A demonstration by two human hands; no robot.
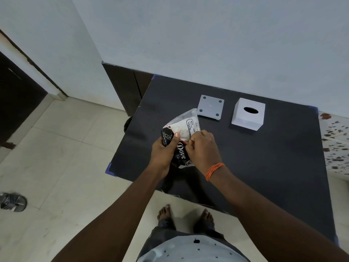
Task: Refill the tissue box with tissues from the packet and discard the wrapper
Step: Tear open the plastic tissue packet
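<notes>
Tissue packet (181, 135) off desk (264, 157): left hand (164, 152) clamps body, right hand (202, 148) pinches wrapper seam. Tear along seam, small pulls, tissues kept stacked. Tissue box (248, 114) waits.

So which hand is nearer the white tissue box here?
The right hand. It grips the packet with the box up and to its right across bare table. The left hand holds the packet's other side, farther from the box.

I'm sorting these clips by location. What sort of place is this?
Probably a room in a home: tiled floor, a sandal lying on it, the person's bare feet, and a small dark table against a plain wall.
</notes>
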